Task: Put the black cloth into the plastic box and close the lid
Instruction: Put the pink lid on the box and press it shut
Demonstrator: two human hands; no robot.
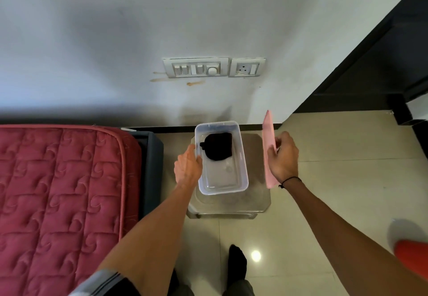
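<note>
A clear plastic box stands open on a small glass table near the wall. The folded black cloth lies inside it, in the far half. My left hand rests against the box's left wall, fingers curled on the rim. My right hand holds the pink lid to the right of the box, tilted up on edge and apart from the box.
A bed with a red quilted mattress fills the left side. A white wall with switch plates rises behind the table. A dark door frame stands at the right. An orange object sits at lower right on the tiled floor.
</note>
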